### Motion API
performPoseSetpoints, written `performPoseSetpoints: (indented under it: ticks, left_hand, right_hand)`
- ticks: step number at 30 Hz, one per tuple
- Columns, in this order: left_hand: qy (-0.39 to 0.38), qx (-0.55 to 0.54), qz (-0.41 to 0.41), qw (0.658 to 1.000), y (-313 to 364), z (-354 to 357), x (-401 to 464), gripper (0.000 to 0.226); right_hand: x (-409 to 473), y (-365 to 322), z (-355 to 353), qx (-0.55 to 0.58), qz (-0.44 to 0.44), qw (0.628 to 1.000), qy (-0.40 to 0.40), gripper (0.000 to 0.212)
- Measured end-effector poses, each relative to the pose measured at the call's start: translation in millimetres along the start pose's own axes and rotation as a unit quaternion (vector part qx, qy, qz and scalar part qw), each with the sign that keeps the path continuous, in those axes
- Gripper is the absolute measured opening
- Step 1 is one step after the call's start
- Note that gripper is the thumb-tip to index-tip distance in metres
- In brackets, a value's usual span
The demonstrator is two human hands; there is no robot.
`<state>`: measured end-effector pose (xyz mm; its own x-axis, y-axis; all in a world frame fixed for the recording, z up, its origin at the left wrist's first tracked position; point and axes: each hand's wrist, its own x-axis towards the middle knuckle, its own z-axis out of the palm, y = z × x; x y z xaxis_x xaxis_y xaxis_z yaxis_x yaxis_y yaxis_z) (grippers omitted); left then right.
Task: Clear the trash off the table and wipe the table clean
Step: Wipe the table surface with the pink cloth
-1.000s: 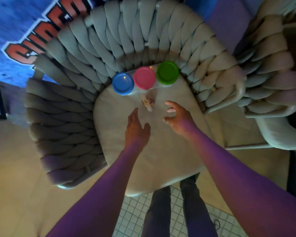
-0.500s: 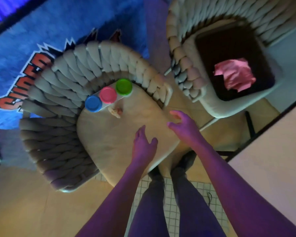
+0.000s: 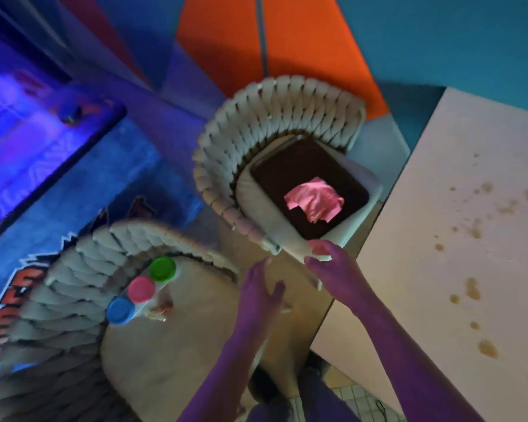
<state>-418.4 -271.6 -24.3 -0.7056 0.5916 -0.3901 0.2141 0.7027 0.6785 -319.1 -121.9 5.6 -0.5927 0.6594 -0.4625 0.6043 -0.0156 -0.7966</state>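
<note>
A pale table [image 3: 424, 300] fills the right side, dotted with brown stains [image 3: 472, 288]. A crumpled pink cloth [image 3: 314, 200] lies on a dark tray [image 3: 290, 172] on the seat of a woven chair [image 3: 256, 132]. My right hand [image 3: 333, 271] hovers at that seat's front edge, fingers loosely spread and holding nothing. To its left my left hand [image 3: 261, 295] floats over the gap between the two chairs, fingers straight and empty. A small crumpled scrap [image 3: 160, 309] lies on the near chair's seat [image 3: 165, 360].
Three tubs with green [image 3: 162, 268], pink [image 3: 141, 289] and blue [image 3: 120, 310] lids stand in a row at the back of the near woven chair. A blue rug with orange lettering [image 3: 22, 284] covers the floor on the left. My legs stand on tiled floor below.
The view has swung right, away from the near chair, bringing the stained table and the chair with the pink cloth into sight. Both hands moved right and stayed empty.
</note>
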Motion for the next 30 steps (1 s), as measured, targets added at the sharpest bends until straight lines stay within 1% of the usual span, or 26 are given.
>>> performPoseSetpoints:
  ticks: [6,11,17,21,22,25,30]
  left_hand:
    - [-0.008,0.003,0.069,0.998,64,20,42,0.057]
    - [-0.021,0.012,0.082,0.996,99,33,94,0.056]
    - [-0.038,0.063,0.08,0.994,126,48,158,0.05]
    - [-0.059,0.093,0.105,0.988,139,66,224,0.045]
    - [-0.064,0.099,0.104,0.988,139,69,237,0.043]
    - [-0.074,0.12,0.057,0.988,129,84,287,0.049]
    - [-0.092,0.145,0.0,0.985,87,109,348,0.054]
  right_hand:
    - [26,-7,-65,0.011,0.006,0.999,0.044,0.034]
    - [64,-10,-104,0.012,0.01,0.996,0.083,0.032]
    - [115,-6,-121,-0.014,0.009,0.995,0.095,0.035]
    - [170,0,-125,-0.015,0.025,0.994,0.104,0.036]
    - [182,2,-123,-0.014,0.03,0.994,0.103,0.035]
    - [234,14,-116,-0.052,0.048,0.994,0.086,0.036]
    - [312,41,-91,-0.091,0.084,0.991,0.056,0.034]
